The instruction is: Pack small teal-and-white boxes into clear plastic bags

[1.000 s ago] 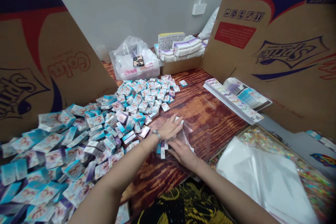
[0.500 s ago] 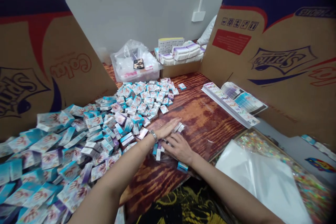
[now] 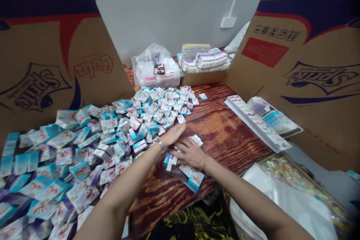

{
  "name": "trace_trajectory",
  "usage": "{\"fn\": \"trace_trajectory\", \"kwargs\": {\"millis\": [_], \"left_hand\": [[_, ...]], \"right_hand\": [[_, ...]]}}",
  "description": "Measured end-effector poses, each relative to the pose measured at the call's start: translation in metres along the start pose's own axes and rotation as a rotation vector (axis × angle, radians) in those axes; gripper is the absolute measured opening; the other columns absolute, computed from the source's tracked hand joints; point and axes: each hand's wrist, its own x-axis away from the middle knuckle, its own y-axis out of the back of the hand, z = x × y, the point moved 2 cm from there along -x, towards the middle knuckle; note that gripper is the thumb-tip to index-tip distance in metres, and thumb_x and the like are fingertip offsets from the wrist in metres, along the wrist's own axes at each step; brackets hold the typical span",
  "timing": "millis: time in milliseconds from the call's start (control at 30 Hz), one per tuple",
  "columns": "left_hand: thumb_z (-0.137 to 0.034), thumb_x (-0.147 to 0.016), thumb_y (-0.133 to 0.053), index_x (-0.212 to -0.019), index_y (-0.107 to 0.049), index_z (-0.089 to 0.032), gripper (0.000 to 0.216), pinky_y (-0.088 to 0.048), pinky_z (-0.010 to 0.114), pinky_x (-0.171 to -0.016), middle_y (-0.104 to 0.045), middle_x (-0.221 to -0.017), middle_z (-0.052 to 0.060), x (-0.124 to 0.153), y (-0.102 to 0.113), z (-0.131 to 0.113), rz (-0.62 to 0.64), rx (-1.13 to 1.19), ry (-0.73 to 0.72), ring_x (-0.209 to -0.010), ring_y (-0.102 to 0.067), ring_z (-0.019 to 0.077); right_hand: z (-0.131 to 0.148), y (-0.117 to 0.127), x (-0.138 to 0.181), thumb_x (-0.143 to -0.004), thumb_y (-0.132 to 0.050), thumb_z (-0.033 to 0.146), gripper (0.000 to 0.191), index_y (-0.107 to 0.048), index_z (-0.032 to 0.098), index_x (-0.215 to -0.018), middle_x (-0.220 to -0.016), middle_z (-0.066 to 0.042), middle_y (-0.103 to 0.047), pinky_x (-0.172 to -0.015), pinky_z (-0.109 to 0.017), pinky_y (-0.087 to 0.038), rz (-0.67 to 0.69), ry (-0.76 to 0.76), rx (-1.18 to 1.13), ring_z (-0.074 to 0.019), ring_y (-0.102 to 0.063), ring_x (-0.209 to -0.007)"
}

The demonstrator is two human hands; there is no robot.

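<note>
A clear plastic bag (image 3: 180, 175) lies on the wooden table with several small blue, purple and white boxes (image 3: 194, 178) in it. My right hand (image 3: 192, 153) rests palm down across the bag, fingers spread over the boxes. Just left of it, my left hand (image 3: 173, 135) stretches out flat on its edge, fingers straight and together, beside the bag and holding nothing. A metal watch (image 3: 160, 143) circles the left wrist. To the left spreads a big loose pile of the same small boxes (image 3: 112, 150), printed with a hand picture.
Tall cardboard walls stand left (image 3: 42, 63) and right (image 3: 309, 56). At the back are a plastic tub (image 3: 157, 77) and a carton of packed boxes (image 3: 205, 77). Printed sheets (image 3: 253, 122), white plastic bags (image 3: 275, 198) and a tray of colourful small wrapped items (image 3: 287, 174) lie right.
The view has shifted slightly left. My left hand has drawn a little away from the bag's far end, and more boxes in the bag show below my right hand.
</note>
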Motion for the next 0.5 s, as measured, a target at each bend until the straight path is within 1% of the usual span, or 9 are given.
{"fn": "trace_trajectory", "kwargs": {"millis": [33,100,133,200,267,300,367,433,500], "left_hand": [[-0.042,-0.091,-0.04,-0.112,-0.059,-0.02,0.036,-0.035,0.043,-0.102,-0.061,-0.115,0.009,0.015,0.008,-0.005,-0.045,-0.015,0.003,-0.113,-0.051,0.0226],[-0.036,-0.093,-0.037,-0.114,-0.056,-0.022,0.032,-0.035,0.041,-0.102,-0.061,-0.113,0.008,0.057,0.016,-0.012,-0.142,-0.048,0.022,-0.114,-0.05,0.0223],[-0.033,-0.093,-0.038,-0.114,-0.055,-0.023,0.03,-0.038,0.04,-0.099,-0.06,-0.112,0.007,0.084,0.017,-0.014,-0.238,-0.091,0.033,-0.111,-0.052,0.0218],[-0.03,-0.091,-0.042,-0.114,-0.053,-0.023,0.027,-0.043,0.039,-0.093,-0.058,-0.112,0.007,0.135,0.006,-0.012,-0.317,-0.154,0.109,-0.106,-0.055,0.0216],[-0.028,-0.09,-0.043,-0.119,-0.048,-0.021,0.03,-0.043,0.041,-0.093,-0.055,-0.116,0.01,0.175,-0.014,-0.003,-0.405,-0.186,0.213,-0.108,-0.054,0.0227],[-0.027,-0.089,-0.044,-0.125,-0.043,-0.02,0.036,-0.041,0.043,-0.097,-0.05,-0.123,0.012,0.186,-0.024,0.002,-0.416,-0.215,0.233,-0.116,-0.049,0.0245],[-0.025,-0.088,-0.044,-0.136,-0.029,-0.019,0.051,-0.032,0.047,-0.105,-0.037,-0.138,0.014,0.194,-0.038,0.013,-0.409,-0.257,0.23,-0.13,-0.033,0.0268],[-0.025,-0.086,-0.046,-0.142,-0.017,-0.019,0.063,-0.024,0.049,-0.109,-0.026,-0.146,0.014,0.186,-0.04,0.023,-0.36,-0.281,0.191,-0.136,-0.021,0.0273],[-0.027,-0.084,-0.051,-0.143,-0.011,-0.019,0.072,-0.021,0.05,-0.11,-0.022,-0.148,0.014,0.174,-0.033,0.031,-0.307,-0.307,0.151,-0.138,-0.015,0.0287]], "right_hand": [[0.001,0.001,0.0,-0.087,-0.045,0.054,0.048,-0.044,0.033,-0.131,-0.124,-0.008,-0.051,-0.092,-0.047,-0.032,0.024,-0.01,-0.002,-0.0273,-0.036,-0.115],[0.002,0.002,-0.001,-0.085,-0.046,0.056,0.054,-0.043,0.031,-0.132,-0.122,-0.01,-0.051,-0.093,-0.048,-0.031,0.055,-0.028,-0.004,-0.0286,-0.036,-0.115],[0.002,0.003,-0.001,-0.084,-0.047,0.057,0.056,-0.042,0.031,-0.133,-0.121,-0.01,-0.051,-0.094,-0.048,-0.03,0.065,-0.035,-0.003,-0.029,-0.036,-0.115],[0.003,0.004,-0.002,-0.083,-0.048,0.058,0.057,-0.04,0.033,-0.134,-0.12,-0.01,-0.051,-0.094,-0.048,-0.029,0.078,-0.041,0.001,-0.0296,-0.036,-0.115],[0.003,0.005,-0.002,-0.083,-0.048,0.058,0.056,-0.038,0.038,-0.135,-0.12,-0.009,-0.05,-0.094,-0.049,-0.028,0.086,-0.04,0.004,-0.0298,-0.037,-0.115],[0.004,0.006,-0.003,-0.083,-0.047,0.058,0.056,-0.037,0.039,-0.135,-0.12,-0.009,-0.05,-0.094,-0.049,-0.027,0.092,-0.04,0.004,-0.0298,-0.037,-0.115],[0.005,0.006,-0.004,-0.083,-0.048,0.057,0.056,-0.035,0.041,-0.136,-0.12,-0.009,-0.05,-0.094,-0.048,-0.027,0.109,-0.043,0.008,-0.0293,-0.039,-0.113],[0.006,0.007,-0.006,-0.084,-0.048,0.055,0.056,-0.034,0.04,-0.137,-0.119,-0.009,-0.051,-0.095,-0.049,-0.026,0.129,-0.05,0.018,-0.0281,-0.042,-0.109],[0.007,0.007,-0.007,-0.085,-0.048,0.054,0.056,-0.034,0.039,-0.137,-0.119,-0.01,-0.051,-0.097,-0.05,-0.024,0.141,-0.055,0.027,-0.0274,-0.044,-0.107]]}}
